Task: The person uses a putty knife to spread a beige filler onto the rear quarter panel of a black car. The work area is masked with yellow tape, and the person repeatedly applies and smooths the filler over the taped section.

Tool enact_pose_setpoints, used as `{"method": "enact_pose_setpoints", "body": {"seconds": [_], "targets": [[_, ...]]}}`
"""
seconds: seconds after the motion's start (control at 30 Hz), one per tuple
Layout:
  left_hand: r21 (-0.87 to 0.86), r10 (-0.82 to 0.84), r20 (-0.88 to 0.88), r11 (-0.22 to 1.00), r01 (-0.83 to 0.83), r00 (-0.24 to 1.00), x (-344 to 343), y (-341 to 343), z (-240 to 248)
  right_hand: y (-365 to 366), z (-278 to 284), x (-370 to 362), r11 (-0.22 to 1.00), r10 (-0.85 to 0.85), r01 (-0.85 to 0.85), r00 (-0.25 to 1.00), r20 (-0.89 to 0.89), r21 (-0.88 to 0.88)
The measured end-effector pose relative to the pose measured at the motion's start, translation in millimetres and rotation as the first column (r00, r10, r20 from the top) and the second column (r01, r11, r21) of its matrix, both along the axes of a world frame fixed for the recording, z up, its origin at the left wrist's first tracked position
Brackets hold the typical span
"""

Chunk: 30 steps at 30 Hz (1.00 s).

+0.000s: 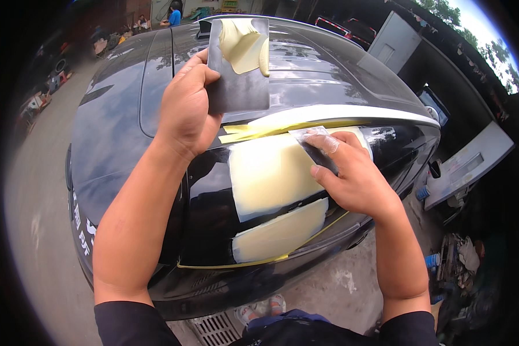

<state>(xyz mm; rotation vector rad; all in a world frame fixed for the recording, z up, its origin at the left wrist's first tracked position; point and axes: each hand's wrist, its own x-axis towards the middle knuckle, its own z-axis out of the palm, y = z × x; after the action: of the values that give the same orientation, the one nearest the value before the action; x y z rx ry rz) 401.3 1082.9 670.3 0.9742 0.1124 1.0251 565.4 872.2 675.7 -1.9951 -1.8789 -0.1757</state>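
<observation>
**Pale yellow filler on a black car body**

Head view: Yellow filler [269, 173] lies in a broad smooth patch on the black car [121, 127], at about the centre of the picture, with a second strip of it at 6 o'clock below. Yellow masking tape [242, 134] runs along the upper edge of the patch, seemingly to keep the paste off the panel above.

The right hand [357, 179], at 3 o'clock from the patch, has its fingers closed round a small spreader [312, 141]; thumb and forefinger pinch the blade, and its edge sits flat on the filler at the patch's upper right corner. The low angle looks meant for dragging the paste thin.

The left hand [184, 112], at 11 o'clock, grips a dark flat board [238, 69] by its left edge, fingers wrapped behind and thumb in front. The board is held upright above the panel, close by the working hand, and carries a lump of fresh filler near its top.

At 6 o'clock a sandalled foot [277, 303] shows beside a drain grate [216, 328]. People sit far off at 12 o'clock.
</observation>
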Motion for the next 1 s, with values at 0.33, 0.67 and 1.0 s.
{"method": "enact_pose_setpoints", "body": {"seconds": [0.33, 0.67, 1.0], "targets": [[-0.029, 0.056, -0.007, 0.998, -0.056, 0.998, -2.2, 4.2, -0.3, 38.6, 9.3, -34.9, 0.975, 0.0, 0.015, 0.998, 0.068, -0.224], [-0.002, 0.054, -0.001, 0.999, -0.054, 0.999, -0.6, 5.5, -1.7, 47.9, 4.2, -57.2, 0.975, -0.055, 0.074, 0.994, 0.094, -0.21], [0.017, 0.078, -0.034, 0.997, -0.077, 0.996, 0.4, 5.4, -1.8, 20.8, -12.1, -84.1, 0.989, 0.054, -0.036, 0.991, 0.124, -0.142]]}}
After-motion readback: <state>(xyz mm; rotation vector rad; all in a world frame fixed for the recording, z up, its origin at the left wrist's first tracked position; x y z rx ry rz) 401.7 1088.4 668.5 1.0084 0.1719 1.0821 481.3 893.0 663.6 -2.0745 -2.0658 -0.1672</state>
